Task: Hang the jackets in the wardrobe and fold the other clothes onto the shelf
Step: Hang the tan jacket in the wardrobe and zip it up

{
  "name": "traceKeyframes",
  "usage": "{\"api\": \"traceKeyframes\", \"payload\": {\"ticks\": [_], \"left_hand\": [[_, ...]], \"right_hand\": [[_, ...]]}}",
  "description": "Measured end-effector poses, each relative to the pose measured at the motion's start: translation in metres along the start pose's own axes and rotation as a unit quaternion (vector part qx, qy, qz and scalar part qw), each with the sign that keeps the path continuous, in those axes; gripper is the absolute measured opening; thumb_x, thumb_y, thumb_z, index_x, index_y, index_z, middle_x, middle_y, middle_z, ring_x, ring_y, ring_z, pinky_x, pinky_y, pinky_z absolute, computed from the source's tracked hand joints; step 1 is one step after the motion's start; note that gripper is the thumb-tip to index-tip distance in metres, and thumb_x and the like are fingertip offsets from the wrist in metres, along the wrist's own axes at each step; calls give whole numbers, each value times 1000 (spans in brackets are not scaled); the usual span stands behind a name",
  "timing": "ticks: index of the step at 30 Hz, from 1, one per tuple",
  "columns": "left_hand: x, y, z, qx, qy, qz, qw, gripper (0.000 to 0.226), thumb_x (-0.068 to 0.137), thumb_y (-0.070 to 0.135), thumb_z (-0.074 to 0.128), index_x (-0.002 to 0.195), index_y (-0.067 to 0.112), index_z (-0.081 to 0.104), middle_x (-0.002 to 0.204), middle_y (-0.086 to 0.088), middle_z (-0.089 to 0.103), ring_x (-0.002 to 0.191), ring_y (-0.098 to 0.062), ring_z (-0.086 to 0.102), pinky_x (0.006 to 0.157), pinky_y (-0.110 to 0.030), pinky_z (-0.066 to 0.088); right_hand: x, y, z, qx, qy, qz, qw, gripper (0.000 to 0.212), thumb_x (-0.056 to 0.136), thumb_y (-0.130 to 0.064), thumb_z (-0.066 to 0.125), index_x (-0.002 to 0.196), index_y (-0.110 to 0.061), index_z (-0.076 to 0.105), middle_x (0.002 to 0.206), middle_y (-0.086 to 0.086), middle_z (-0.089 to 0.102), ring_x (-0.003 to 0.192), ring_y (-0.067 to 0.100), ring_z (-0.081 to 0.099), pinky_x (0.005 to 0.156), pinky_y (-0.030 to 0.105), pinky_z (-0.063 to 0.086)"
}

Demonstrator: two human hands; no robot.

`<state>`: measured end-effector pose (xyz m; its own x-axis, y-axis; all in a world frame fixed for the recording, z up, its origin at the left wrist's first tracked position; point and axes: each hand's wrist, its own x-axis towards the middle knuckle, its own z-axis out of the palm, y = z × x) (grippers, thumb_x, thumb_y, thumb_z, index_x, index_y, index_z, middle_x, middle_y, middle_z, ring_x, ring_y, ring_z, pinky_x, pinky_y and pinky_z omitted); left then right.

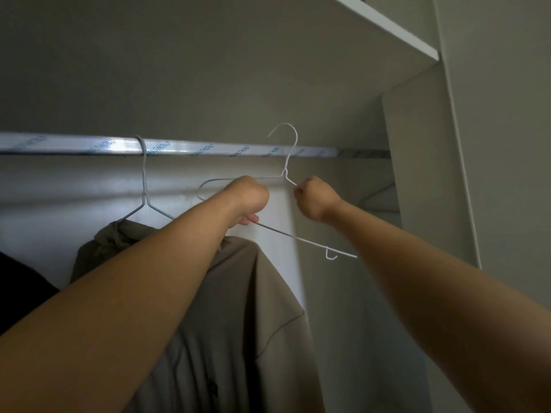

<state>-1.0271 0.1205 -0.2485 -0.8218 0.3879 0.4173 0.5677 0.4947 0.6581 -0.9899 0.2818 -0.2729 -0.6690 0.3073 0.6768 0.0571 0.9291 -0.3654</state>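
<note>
— Holding what, and why?
— Gripping empty hanger [298,238] with left hand [249,198], pinching its shoulder with right hand [316,201]; steadies hook toward right end of rail [208,147]. Note jacket [238,293] hung further left.

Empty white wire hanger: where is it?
Head view, centre: white wire hanger gripped by left hand and right hand before silver rail, right of the beige jacket.

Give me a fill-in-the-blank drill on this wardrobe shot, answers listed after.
The beige jacket hangs on a wire hanger hooked over the ___.
The second hanger, held by the left hand and right hand, carries ___ clothing.
The shelf sits ___ both hands.
Answers: rail; no; above.
</note>
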Motion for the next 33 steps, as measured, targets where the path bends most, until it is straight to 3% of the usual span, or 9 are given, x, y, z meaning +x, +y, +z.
{"api": "traceKeyframes", "payload": {"ticks": [3, 8, 10, 13, 18, 21, 25, 30, 33], "left_hand": [[-10, 11, 9, -33, -6, 34, 999, 22, 99, 15, 49, 120, 12, 52, 120, -6, 55, 87, -23, 73, 75, -32, 55], [-29, 39, 46, -40, -54, 87, 994, 21, 100, 26, 55, 112, 9, 58, 105, -10, 65, 77, -27, 74, 78, -38, 57], [-30, 55, 66, 100, -28, 137, 985, 41, 100, 45, 51, 104, 7, 65, 93, -14, 73, 78, -31, 74, 80, -41, 60], [-33, 81, 100, 311, 60, 227, 921, 61, 98, 63, 39, 100, 12, 72, 99, -16, 72, 96, -37, 67, 81, -40, 54], [-49, 97, 148, 306, 58, 342, 887, 43, 94, 56, 53, 89, 22, 78, 93, -15, 67, 92, -41, 60, 75, -40, 50], [-69, 106, 160, 232, -51, 380, 894, 38, 92, 46, 61, 73, 17, 76, 72, -9, 55, 71, -35, 53, 61, -34, 41], [-106, 167, 171, 140, -299, 314, 890, 43, 93, 46, 65, 56, 23, 67, 50, 6, 55, 50, -8, 51, 51, -24, 30], [-185, 270, 182, 71, -443, 299, 842, 41, 93, 48, 63, 60, 25, 72, 52, 9, 63, 54, -4, 59, 53, -23, 37], [-240, 334, 183, 58, -524, 330, 783, 43, 96, 50, 59, 59, 29, 68, 58, 11, 65, 60, -8, 64, 64, -27, 48]], "right_hand": [[-29, -1, -26, 36, 14, 48, 998, 35, 104, -12, 39, 114, 6, 67, 115, 28, 65, 110, 42, 60, 79, 34, 42], [-92, 12, -56, 57, 76, 80, 992, 22, 94, -14, 50, 76, -3, 55, 93, 26, 65, 99, 43, 64, 68, 32, 37], [-106, 25, -69, 61, 107, 114, 986, 21, 89, -20, 55, 74, -6, 51, 86, 21, 63, 97, 42, 65, 68, 30, 38], [-124, 48, -83, 83, 146, 170, 971, 32, 90, -40, 59, 81, -9, 58, 99, 22, 70, 96, 42, 66, 69, 31, 40], [-157, 85, -100, 74, 98, 283, 951, 45, 87, -52, 56, 70, -10, 54, 75, 15, 62, 81, 40, 65, 66, 30, 40], [-190, 94, -132, 80, 15, 347, 934, 46, 88, -49, 59, 67, -8, 56, 68, 11, 57, 74, 38, 61, 61, 31, 42], [-228, 98, -217, 67, -47, 438, 895, 38, 87, -47, 62, 87, -11, 77, 80, 12, 72, 80, 33, 68, 68, 35, 54], [-280, 90, -353, -8, -77, 560, 825, 34, 87, -42, 59, 84, -14, 78, 77, 8, 72, 77, 29, 68, 65, 33, 52], [-321, 73, -431, -21, -69, 638, 767, 31, 83, -42, 59, 80, -17, 78, 76, 6, 72, 75, 26, 68, 66, 32, 55]]}}
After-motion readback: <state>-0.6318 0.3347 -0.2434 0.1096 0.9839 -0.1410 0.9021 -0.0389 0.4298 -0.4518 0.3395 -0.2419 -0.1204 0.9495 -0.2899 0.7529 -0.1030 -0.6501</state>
